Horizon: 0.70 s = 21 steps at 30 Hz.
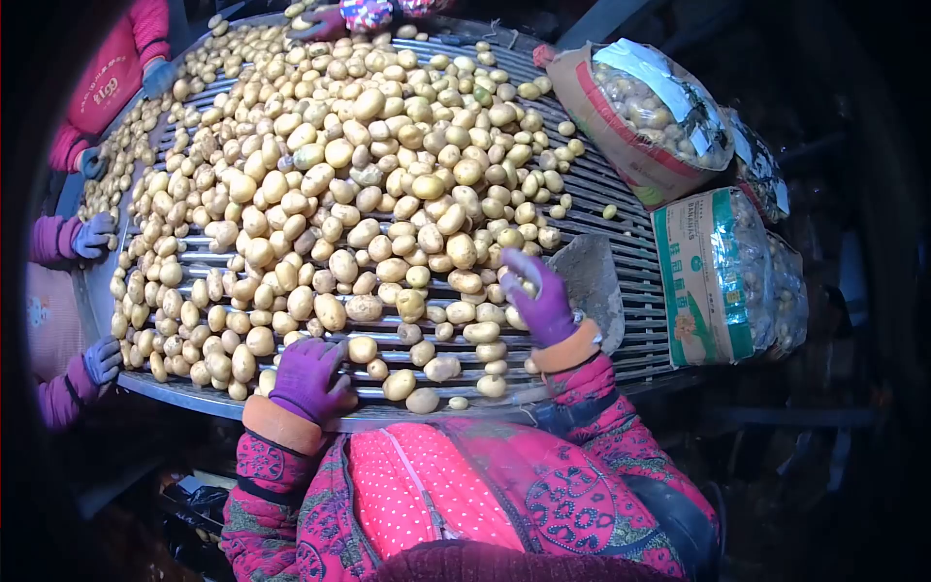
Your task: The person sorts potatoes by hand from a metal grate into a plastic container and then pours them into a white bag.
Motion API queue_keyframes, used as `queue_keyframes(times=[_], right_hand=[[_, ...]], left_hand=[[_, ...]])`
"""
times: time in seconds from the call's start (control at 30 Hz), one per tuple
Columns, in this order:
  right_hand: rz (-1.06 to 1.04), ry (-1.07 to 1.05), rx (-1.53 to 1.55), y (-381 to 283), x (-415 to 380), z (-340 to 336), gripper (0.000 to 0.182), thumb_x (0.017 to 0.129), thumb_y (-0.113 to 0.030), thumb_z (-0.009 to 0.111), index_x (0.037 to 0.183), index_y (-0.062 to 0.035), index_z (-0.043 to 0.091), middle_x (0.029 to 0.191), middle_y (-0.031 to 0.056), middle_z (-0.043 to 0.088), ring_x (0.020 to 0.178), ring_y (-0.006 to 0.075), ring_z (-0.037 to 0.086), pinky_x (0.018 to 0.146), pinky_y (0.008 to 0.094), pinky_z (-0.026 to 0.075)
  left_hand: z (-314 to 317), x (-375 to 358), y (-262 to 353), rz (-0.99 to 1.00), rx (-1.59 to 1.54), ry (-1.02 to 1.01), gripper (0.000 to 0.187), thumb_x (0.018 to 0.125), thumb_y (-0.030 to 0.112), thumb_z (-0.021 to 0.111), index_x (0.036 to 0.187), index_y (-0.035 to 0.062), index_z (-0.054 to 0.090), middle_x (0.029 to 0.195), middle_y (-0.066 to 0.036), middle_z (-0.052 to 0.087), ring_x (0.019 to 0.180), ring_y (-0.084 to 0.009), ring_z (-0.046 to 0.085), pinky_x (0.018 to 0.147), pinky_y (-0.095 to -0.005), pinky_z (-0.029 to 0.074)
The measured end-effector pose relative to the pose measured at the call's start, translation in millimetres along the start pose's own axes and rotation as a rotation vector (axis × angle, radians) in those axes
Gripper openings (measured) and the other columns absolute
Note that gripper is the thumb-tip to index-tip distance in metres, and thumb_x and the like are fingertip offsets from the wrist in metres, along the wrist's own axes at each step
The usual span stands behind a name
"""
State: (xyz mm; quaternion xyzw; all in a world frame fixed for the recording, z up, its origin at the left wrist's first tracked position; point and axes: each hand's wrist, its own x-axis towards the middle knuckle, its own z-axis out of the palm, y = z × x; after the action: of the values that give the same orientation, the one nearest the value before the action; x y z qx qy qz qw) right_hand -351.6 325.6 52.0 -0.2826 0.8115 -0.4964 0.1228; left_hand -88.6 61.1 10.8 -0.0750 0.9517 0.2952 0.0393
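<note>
A large heap of potatoes covers most of the slatted metal table. My left hand, in a purple glove, rests at the near edge beside a few loose potatoes. Its thumb stands apart from the fingers, and I see nothing in it. At the right side of the heap, my right hand, also in a purple glove, has its fingers curled around a small potato, partly hidden by the glove. Just beyond that hand lies a grey, dusty scoop-like plate.
Bagged potatoes in a brown-and-red carton and a green-and-white carton stand along the right end. Other people's gloved hands work at the left edge, such as a grey-blue glove, and a dark glove at the far side.
</note>
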Motion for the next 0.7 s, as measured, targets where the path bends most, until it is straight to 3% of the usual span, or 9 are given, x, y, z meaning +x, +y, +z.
queue_keyframes(times=[0.17, 0.2, 0.3, 0.37, 0.4, 0.43, 0.5, 0.53, 0.7], right_hand=[[-0.112, -0.054, -0.361, -1.4, 56.2, 19.8, 0.048, 0.085, -0.029, 0.067, 0.124, -0.0024, 0.059, 0.116, 0.0187, 0.064, 0.105, 0.0330, 0.062, 0.092, 0.0402, 0.048], [-0.083, -0.110, -0.451, -5.4, 62.4, 27.1, 0.051, 0.087, -0.030, 0.067, 0.129, -0.0020, 0.056, 0.121, 0.0182, 0.063, 0.110, 0.0282, 0.062, 0.093, 0.0364, 0.048], [-0.179, -0.050, -0.673, -28.5, 61.5, 43.1, 0.034, 0.085, -0.026, 0.068, 0.112, -0.0053, 0.066, 0.108, 0.0132, 0.066, 0.098, 0.0311, 0.063, 0.082, 0.0399, 0.052], [-0.650, -0.191, -0.809, -12.7, 57.3, 50.1, 0.023, 0.080, -0.022, 0.068, 0.100, -0.0098, 0.069, 0.105, 0.0092, 0.067, 0.092, 0.0278, 0.064, 0.075, 0.0409, 0.052], [-0.596, -0.225, -0.728, -29.8, 46.7, 61.6, 0.021, 0.077, -0.018, 0.066, 0.098, -0.0136, 0.067, 0.100, 0.0062, 0.066, 0.086, 0.0252, 0.064, 0.070, 0.0412, 0.050], [-0.659, -0.372, -0.848, -19.0, 45.2, 74.3, 0.022, 0.078, -0.017, 0.062, 0.100, -0.0158, 0.066, 0.096, 0.0029, 0.064, 0.081, 0.0229, 0.063, 0.064, 0.0413, 0.048], [-0.749, -0.418, -1.046, -9.3, 41.5, 93.7, 0.026, 0.080, -0.017, 0.059, 0.106, -0.0175, 0.064, 0.092, 0.0023, 0.061, 0.079, 0.0214, 0.062, 0.061, 0.0399, 0.046], [-0.692, -0.487, -1.187, -9.1, 43.0, 103.4, 0.025, 0.081, -0.018, 0.059, 0.105, -0.0181, 0.063, 0.094, 0.0035, 0.059, 0.081, 0.0203, 0.063, 0.060, 0.0392, 0.046], [-0.710, -0.542, -1.129, -16.5, 52.4, 114.0, 0.014, 0.082, -0.020, 0.059, 0.092, -0.0175, 0.067, 0.090, 0.0053, 0.062, 0.075, 0.0227, 0.066, 0.060, 0.0419, 0.046]], left_hand=[[0.0, -10.5, -19.7, 0.120, 0.107, 0.059, 0.038, 0.072, 0.027, 0.067, 0.105, 0.0101, 0.064, 0.101, -0.012, 0.064, 0.104, -0.0340, 0.056, 0.094, -0.0465, 0.042], [-4.2, -12.4, -19.0, 0.074, 0.111, 0.032, 0.037, 0.072, 0.027, 0.067, 0.104, 0.0102, 0.064, 0.101, -0.012, 0.064, 0.104, -0.0334, 0.057, 0.093, -0.0461, 0.042], [-9.5, -19.0, -23.4, 0.019, 0.105, 0.017, 0.038, 0.071, 0.027, 0.067, 0.104, 0.0101, 0.064, 0.100, -0.013, 0.064, 0.101, -0.0337, 0.058, 0.092, -0.0467, 0.043], [-4.8, -25.5, -27.2, 0.074, 0.049, 0.149, 0.039, 0.071, 0.027, 0.068, 0.105, 0.0097, 0.064, 0.102, -0.014, 0.064, 0.099, -0.0347, 0.059, 0.090, -0.0476, 0.044], [-9.7, -25.7, -23.9, 0.053, 0.045, 0.120, 0.040, 0.071, 0.025, 0.069, 0.106, 0.0095, 0.063, 0.106, -0.014, 0.064, 0.099, -0.0354, 0.059, 0.089, -0.0474, 0.045], [-9.5, -26.1, -21.6, 0.044, 0.042, 0.119, 0.040, 0.071, 0.025, 0.069, 0.106, 0.0095, 0.063, 0.106, -0.014, 0.064, 0.099, -0.0354, 0.059, 0.089, -0.0474, 0.045], [-10.2, -32.9, -18.6, -0.032, 0.021, 0.150, 0.041, 0.070, 0.023, 0.070, 0.108, 0.0097, 0.063, 0.107, -0.014, 0.064, 0.101, -0.0354, 0.059, 0.089, -0.0461, 0.046], [-5.7, -37.4, -22.0, 0.004, 0.047, 0.224, 0.045, 0.070, 0.021, 0.071, 0.113, 0.0103, 0.062, 0.109, -0.014, 0.064, 0.102, -0.0349, 0.059, 0.091, -0.0458, 0.045], [-14.9, -61.4, -22.0, -0.045, -0.056, 0.311, 0.049, 0.070, 0.018, 0.072, 0.118, 0.0097, 0.063, 0.109, -0.014, 0.065, 0.101, -0.0349, 0.061, 0.090, -0.0451, 0.047]])
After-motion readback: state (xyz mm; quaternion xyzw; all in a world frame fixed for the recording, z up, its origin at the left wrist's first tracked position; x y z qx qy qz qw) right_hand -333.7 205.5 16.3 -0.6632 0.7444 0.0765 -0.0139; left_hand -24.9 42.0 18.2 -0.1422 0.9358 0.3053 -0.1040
